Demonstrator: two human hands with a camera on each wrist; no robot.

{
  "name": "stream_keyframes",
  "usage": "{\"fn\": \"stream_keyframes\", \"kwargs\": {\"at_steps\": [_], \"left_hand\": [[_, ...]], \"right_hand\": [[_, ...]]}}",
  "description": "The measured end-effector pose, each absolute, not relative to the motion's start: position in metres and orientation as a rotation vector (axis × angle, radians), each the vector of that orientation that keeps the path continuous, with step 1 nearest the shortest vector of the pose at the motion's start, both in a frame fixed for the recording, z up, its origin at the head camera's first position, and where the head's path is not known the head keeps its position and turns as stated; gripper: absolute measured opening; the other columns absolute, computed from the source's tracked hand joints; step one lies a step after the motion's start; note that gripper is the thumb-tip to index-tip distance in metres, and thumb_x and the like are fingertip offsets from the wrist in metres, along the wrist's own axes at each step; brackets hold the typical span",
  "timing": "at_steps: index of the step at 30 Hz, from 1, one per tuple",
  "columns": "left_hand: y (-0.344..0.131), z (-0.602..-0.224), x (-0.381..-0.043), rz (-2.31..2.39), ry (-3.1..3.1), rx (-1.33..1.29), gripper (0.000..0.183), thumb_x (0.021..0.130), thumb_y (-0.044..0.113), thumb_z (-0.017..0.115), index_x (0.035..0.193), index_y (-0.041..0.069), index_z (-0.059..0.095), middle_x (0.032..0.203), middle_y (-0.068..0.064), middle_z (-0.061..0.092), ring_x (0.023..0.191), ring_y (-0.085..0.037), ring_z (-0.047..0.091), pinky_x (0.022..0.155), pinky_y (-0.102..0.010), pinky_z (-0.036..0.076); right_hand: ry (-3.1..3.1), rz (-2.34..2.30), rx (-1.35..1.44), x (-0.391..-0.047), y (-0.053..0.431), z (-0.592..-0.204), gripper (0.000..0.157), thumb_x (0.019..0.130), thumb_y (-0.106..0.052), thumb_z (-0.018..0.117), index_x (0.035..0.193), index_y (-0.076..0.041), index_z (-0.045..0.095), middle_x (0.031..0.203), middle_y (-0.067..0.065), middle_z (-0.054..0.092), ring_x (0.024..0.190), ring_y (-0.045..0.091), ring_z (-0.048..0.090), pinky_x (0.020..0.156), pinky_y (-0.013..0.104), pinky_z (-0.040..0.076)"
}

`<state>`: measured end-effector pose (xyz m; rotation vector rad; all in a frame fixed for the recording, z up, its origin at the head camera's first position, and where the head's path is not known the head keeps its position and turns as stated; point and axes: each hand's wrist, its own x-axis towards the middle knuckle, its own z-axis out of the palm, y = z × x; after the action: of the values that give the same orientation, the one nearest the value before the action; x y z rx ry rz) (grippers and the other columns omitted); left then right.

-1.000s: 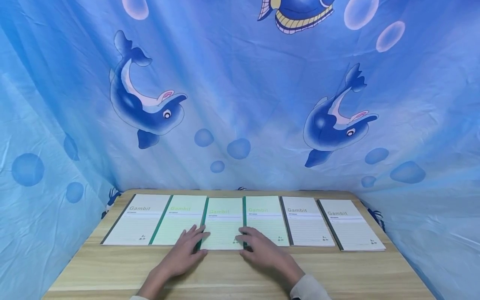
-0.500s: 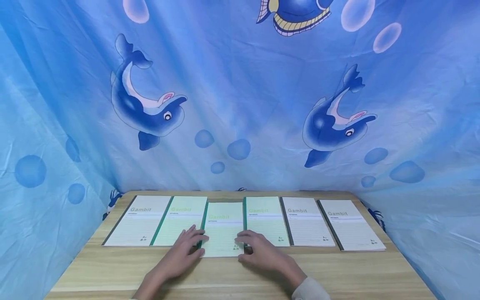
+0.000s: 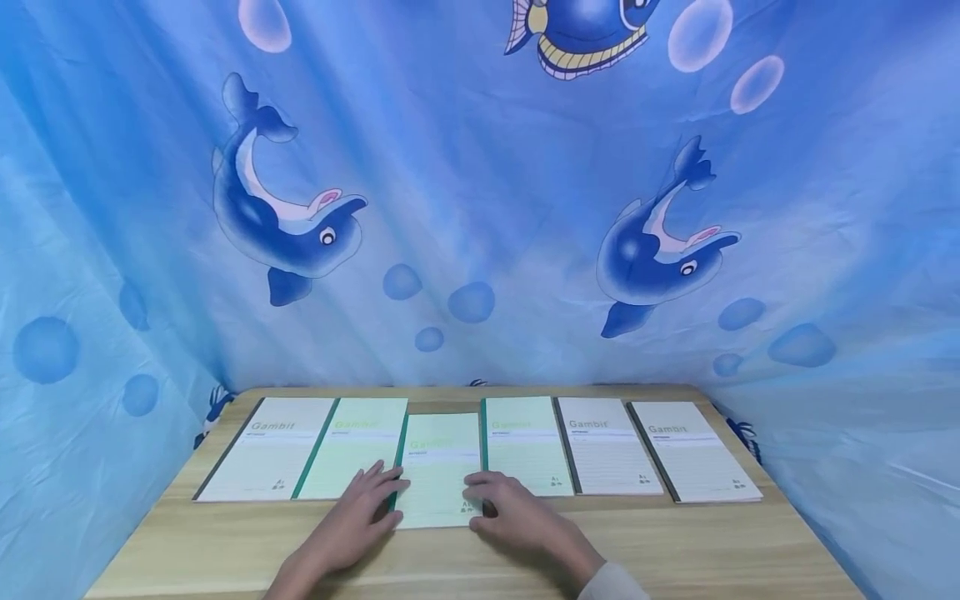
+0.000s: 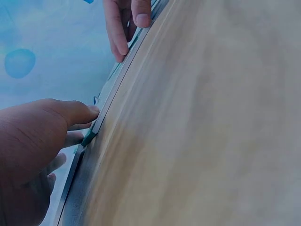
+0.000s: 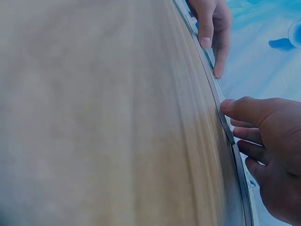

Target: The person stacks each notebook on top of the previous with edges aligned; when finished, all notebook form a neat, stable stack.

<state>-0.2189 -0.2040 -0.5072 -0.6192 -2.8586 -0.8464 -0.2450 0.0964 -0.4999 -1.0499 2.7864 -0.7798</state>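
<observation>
A notebook (image 3: 438, 475) with a pale green cover and a green spine lies flat on the wooden table, nearer to me than its row. At its left edge, my left hand (image 3: 348, 517) presses with lightly bent fingers, the thumb by the near corner. Against the right edge rests my right hand (image 3: 521, 517), its fingertips over the cover's edge and its thumb low at the side. The left wrist view shows the left thumb (image 4: 84, 113) at the book's edge. In the right wrist view, the right thumb (image 5: 235, 109) touches the opposite edge.
Flanking it are two more green notebooks (image 3: 367, 446) (image 3: 525, 442). White notebooks with dark spines lie at the far left (image 3: 262, 454) and at the right (image 3: 611, 450) (image 3: 697, 454). Behind the table (image 3: 450, 575) hangs a blue curtain (image 3: 480, 208) with printed dolphins.
The middle green notebook has slid towards me, out of line with the row, and both hands have come along at its sides. The other notebooks stay in place; the head view shifts slightly.
</observation>
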Motion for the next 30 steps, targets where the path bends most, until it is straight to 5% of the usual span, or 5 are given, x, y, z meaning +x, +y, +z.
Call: {"fn": "stream_keyframes", "kwargs": {"at_steps": [10, 20, 30], "left_hand": [[-0.198, -0.507, -0.198, -0.855, -2.949, -0.440, 0.042, 0.093, 0.026, 0.075, 0.132, 0.013, 0.068, 0.152, -0.012, 0.056, 0.147, -0.041, 0.044, 0.119, -0.064, 0.037], [-0.190, -0.497, -0.186, -1.188, -2.863, -0.076, 0.042, 0.095, 0.020, 0.073, 0.135, 0.009, 0.066, 0.151, -0.017, 0.055, 0.142, -0.044, 0.049, 0.115, -0.061, 0.043], [-0.191, -0.491, -0.183, -1.377, -2.860, 0.116, 0.046, 0.095, 0.022, 0.071, 0.136, 0.003, 0.063, 0.135, -0.014, 0.066, 0.121, -0.032, 0.066, 0.097, -0.045, 0.060]], "right_hand": [[2.764, -0.829, -1.084, -0.229, 0.097, -0.507, 0.047, 0.095, -0.030, 0.071, 0.139, -0.016, 0.064, 0.147, 0.001, 0.060, 0.137, 0.025, 0.057, 0.115, 0.043, 0.049], [2.682, -1.186, -0.898, -0.220, 0.107, -0.501, 0.047, 0.095, -0.021, 0.071, 0.139, -0.009, 0.063, 0.145, 0.008, 0.063, 0.136, 0.031, 0.059, 0.116, 0.044, 0.048], [2.600, -1.335, -0.776, -0.213, 0.114, -0.496, 0.043, 0.097, -0.027, 0.070, 0.137, -0.010, 0.066, 0.137, 0.010, 0.068, 0.128, 0.029, 0.065, 0.108, 0.039, 0.055]]}}
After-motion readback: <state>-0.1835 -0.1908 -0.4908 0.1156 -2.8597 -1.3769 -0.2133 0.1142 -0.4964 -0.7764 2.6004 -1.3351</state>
